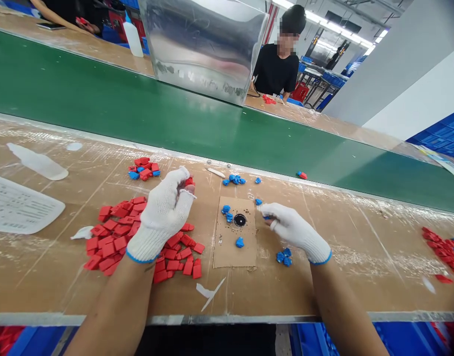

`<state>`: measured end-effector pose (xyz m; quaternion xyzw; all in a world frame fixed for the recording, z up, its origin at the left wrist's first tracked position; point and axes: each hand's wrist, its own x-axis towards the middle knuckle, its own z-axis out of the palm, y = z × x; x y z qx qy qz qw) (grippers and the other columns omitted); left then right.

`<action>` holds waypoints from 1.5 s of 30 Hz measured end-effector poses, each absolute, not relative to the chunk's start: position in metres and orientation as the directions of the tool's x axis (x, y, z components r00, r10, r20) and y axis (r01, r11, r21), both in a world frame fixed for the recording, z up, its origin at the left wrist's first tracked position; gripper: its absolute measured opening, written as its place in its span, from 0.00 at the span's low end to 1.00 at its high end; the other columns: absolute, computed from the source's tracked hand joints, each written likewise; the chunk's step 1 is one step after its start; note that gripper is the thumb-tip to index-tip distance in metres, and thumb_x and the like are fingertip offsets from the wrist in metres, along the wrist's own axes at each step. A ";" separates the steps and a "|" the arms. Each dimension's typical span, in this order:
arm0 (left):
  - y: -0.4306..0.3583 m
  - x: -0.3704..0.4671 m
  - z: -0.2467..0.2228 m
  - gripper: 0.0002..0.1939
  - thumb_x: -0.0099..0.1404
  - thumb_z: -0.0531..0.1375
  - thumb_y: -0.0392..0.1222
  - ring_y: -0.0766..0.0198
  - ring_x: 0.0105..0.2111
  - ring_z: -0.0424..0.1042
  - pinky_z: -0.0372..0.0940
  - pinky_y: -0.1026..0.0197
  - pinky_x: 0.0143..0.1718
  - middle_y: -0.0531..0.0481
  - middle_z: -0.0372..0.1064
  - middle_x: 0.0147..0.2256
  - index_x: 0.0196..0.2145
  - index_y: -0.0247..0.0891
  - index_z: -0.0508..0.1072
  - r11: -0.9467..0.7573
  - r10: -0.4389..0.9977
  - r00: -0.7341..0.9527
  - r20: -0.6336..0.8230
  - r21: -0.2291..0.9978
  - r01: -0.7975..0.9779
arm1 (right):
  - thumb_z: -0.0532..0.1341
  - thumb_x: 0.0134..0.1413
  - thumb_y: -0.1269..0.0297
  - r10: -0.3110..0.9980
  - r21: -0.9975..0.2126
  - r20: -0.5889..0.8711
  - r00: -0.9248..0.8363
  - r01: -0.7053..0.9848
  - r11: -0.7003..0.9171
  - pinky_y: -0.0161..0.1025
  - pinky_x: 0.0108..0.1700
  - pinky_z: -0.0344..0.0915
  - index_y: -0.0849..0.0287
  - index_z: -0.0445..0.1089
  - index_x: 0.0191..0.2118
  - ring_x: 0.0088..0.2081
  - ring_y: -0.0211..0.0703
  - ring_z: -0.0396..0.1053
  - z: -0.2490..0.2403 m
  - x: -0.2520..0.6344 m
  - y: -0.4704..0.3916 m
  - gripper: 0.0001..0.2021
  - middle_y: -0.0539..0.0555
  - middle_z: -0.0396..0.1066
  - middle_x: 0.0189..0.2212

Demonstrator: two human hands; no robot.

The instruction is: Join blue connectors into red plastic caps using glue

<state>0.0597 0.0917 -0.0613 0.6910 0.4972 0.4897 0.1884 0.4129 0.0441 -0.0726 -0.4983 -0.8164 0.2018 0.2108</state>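
Note:
My left hand [163, 210], in a white knit glove, is closed on a red plastic piece [190, 181] that shows between thumb and fingers. Below and around it spreads a pile of flat red pieces [115, 232]. My right hand [292, 225], gloved too, pinches a small blue piece [266, 217], mostly hidden by the fingertips. Between the hands lies a cardboard sheet [234, 254] with a round black spot [240, 220] and a few blue pieces [240, 242] on it. Another blue piece [258, 201] sits just beyond my right fingertips, and a small blue cluster [284, 257] lies beneath that hand.
Behind the bench runs a green belt [197, 123], with a red-and-blue piece [301, 175] at its near edge. A mixed red-and-blue heap [144, 168] lies back left, more red pieces [440, 252] far right. A large metallic box [204, 49] stands beyond; a person [279, 69] sits opposite.

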 end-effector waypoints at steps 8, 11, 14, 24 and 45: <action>0.090 0.068 -0.067 0.11 0.71 0.56 0.41 0.58 0.37 0.81 0.76 0.56 0.45 0.48 0.81 0.39 0.48 0.40 0.73 -0.443 0.896 0.220 0.386 0.737 0.510 | 0.65 0.66 0.66 0.935 -0.874 0.342 -0.096 0.332 0.354 0.40 0.33 0.76 0.54 0.78 0.44 0.30 0.39 0.76 -0.041 0.394 0.037 0.04 0.53 0.80 0.38; 0.088 0.071 -0.065 0.11 0.70 0.56 0.40 0.59 0.34 0.80 0.75 0.58 0.43 0.49 0.81 0.38 0.48 0.39 0.74 -0.434 0.901 0.241 0.360 0.739 0.516 | 0.72 0.57 0.68 0.916 -0.902 0.372 -0.148 0.177 0.394 0.38 0.33 0.75 0.54 0.76 0.35 0.34 0.41 0.77 -0.039 0.386 0.044 0.05 0.52 0.81 0.39; 0.089 0.070 -0.065 0.11 0.71 0.57 0.40 0.60 0.33 0.79 0.74 0.59 0.44 0.50 0.81 0.37 0.48 0.39 0.75 -0.442 0.897 0.258 0.359 0.720 0.535 | 0.70 0.59 0.70 0.903 -0.903 0.330 -0.275 0.186 0.387 0.36 0.30 0.71 0.53 0.76 0.40 0.33 0.40 0.75 -0.036 0.383 0.054 0.06 0.51 0.78 0.35; 0.090 0.067 -0.070 0.11 0.72 0.57 0.40 0.61 0.36 0.76 0.72 0.58 0.47 0.49 0.79 0.41 0.49 0.38 0.76 -0.387 0.922 0.253 0.293 0.694 0.607 | 0.64 0.64 0.78 0.685 -0.614 0.378 -0.623 0.385 0.689 0.40 0.41 0.68 0.54 0.66 0.33 0.39 0.40 0.66 -0.011 0.361 0.076 0.12 0.50 0.66 0.35; 0.094 0.068 -0.074 0.05 0.71 0.58 0.36 0.62 0.34 0.73 0.69 0.58 0.41 0.52 0.75 0.37 0.42 0.40 0.74 -0.462 0.886 0.238 0.398 0.709 0.533 | 0.57 0.54 0.76 0.759 -0.468 0.090 -0.645 0.645 0.604 0.38 0.36 0.62 0.53 0.72 0.47 0.31 0.38 0.67 -0.035 0.346 0.071 0.17 0.49 0.75 0.35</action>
